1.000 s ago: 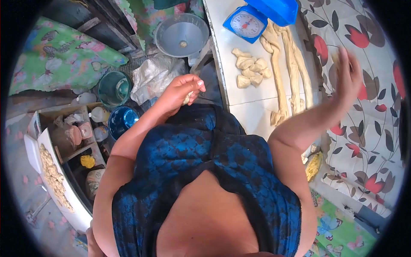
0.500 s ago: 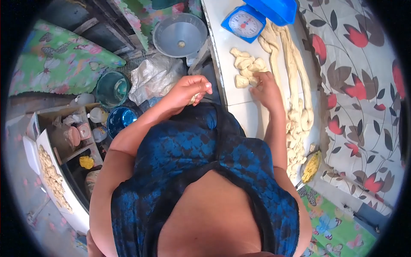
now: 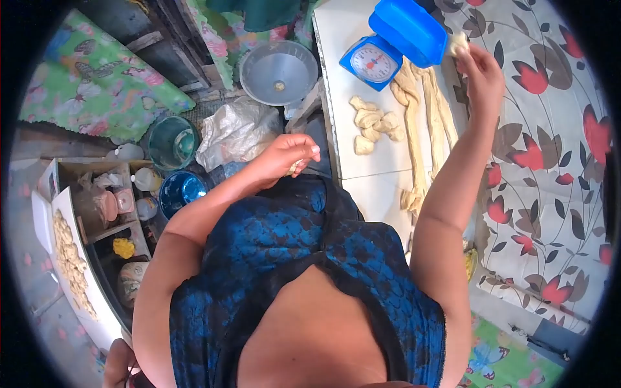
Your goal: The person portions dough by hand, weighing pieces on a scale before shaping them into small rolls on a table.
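My right hand [image 3: 484,72] is raised at the right of the blue kitchen scale [image 3: 373,63], pinching a small piece of dough [image 3: 458,44] beside the scale's blue tray [image 3: 409,29]. Closed in front of my body, my left hand [image 3: 289,156] has a bit of pale dough showing under its fingers. A cluster of cut dough pieces [image 3: 369,119] lies on the white tiled table below the scale. Long dough strips [image 3: 414,123] stretch along the table to its right, partly covered by my right arm.
A grey basin [image 3: 278,68] stands left of the table, with a crumpled white sack [image 3: 236,132] below it. Green [image 3: 173,143] and blue buckets [image 3: 183,193] sit farther left. Dough pieces cover a white board [image 3: 70,258] at the far left. Floral sheeting [image 3: 543,161] borders the table's right.
My right hand has left the cluster of dough pieces and moved up and right past the scale, now carrying a piece of dough. My left hand stays closed in nearly the same place.
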Motion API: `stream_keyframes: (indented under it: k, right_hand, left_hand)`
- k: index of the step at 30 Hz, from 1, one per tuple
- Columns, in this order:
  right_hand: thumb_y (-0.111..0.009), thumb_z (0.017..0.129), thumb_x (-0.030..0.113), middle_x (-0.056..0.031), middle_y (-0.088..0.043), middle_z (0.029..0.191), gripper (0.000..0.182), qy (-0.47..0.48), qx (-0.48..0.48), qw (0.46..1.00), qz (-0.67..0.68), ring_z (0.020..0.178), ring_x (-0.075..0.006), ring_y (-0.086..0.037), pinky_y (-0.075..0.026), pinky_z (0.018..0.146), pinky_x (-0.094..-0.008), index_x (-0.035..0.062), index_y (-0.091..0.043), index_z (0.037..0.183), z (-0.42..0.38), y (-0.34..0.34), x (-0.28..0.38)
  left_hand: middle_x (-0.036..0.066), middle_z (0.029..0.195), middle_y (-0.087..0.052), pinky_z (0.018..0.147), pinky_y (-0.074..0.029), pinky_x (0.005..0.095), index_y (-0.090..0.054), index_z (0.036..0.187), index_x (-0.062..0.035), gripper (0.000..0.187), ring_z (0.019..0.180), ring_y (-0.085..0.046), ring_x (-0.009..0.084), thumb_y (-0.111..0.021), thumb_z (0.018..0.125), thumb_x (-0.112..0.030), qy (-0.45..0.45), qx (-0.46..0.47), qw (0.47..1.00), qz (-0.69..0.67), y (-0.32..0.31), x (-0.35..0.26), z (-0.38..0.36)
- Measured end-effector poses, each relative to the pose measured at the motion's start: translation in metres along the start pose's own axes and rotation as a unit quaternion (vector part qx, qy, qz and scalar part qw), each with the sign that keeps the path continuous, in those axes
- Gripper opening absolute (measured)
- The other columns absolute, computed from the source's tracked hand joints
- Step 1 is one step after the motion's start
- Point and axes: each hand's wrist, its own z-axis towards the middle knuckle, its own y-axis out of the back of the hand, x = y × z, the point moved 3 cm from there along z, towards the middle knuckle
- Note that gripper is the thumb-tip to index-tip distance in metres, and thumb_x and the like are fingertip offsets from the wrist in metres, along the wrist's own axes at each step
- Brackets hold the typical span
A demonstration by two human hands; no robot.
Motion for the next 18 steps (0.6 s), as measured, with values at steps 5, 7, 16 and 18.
stream_keyframes:
  k: [5,7,16,18]
  right_hand:
    - [-0.069,0.074,0.021,-0.0037,-0.064,0.074,0.028,0.072,0.12,0.977,-0.158,0.066,-0.0083,-0.057,-0.043,0.058,-0.0219,0.0014,-0.063,0.093,0.066,-0.044,-0.033]
    - [-0.069,0.073,0.021,-0.0038,-0.064,0.073,0.026,0.078,0.138,0.965,-0.208,0.065,-0.0082,-0.057,-0.043,0.058,-0.0217,0.0022,-0.064,0.091,0.076,-0.058,-0.038]
    - [-0.066,0.071,0.021,-0.0096,-0.065,0.077,0.025,0.152,0.129,0.943,-0.268,0.069,-0.0173,-0.061,-0.046,0.064,-0.0283,0.0045,-0.064,0.089,0.095,-0.077,-0.048]
    - [-0.064,0.071,0.015,-0.0098,-0.063,0.076,0.021,0.136,0.128,0.957,-0.221,0.069,-0.0165,-0.059,-0.046,0.063,-0.0284,0.0023,-0.062,0.088,0.089,-0.071,-0.039]
  left_hand:
    - [-0.002,0.056,-0.042,0.045,-0.033,0.0217,-0.055,0.078,-0.0034,0.021,0.049,-0.038,0.0065,-0.052,0.088,-0.022,-0.022,-0.02,1.0,-0.009,0.005,-0.007,-0.007]
    - [-0.004,0.056,-0.042,0.043,-0.033,0.0201,-0.056,0.078,-0.0043,0.02,0.049,-0.038,0.0043,-0.054,0.087,-0.023,-0.038,-0.053,0.998,-0.026,0.011,-0.01,-0.009]
    - [-0.003,0.057,-0.042,0.045,-0.033,0.0201,-0.056,0.078,-0.0038,0.021,0.05,-0.039,0.0049,-0.054,0.087,-0.023,-0.038,-0.042,0.998,-0.023,0.01,-0.008,-0.01]
    - [-0.003,0.057,-0.042,0.045,-0.033,0.0202,-0.056,0.078,-0.0036,0.021,0.05,-0.039,0.005,-0.054,0.087,-0.023,-0.041,-0.037,0.998,-0.022,0.009,-0.009,-0.009]
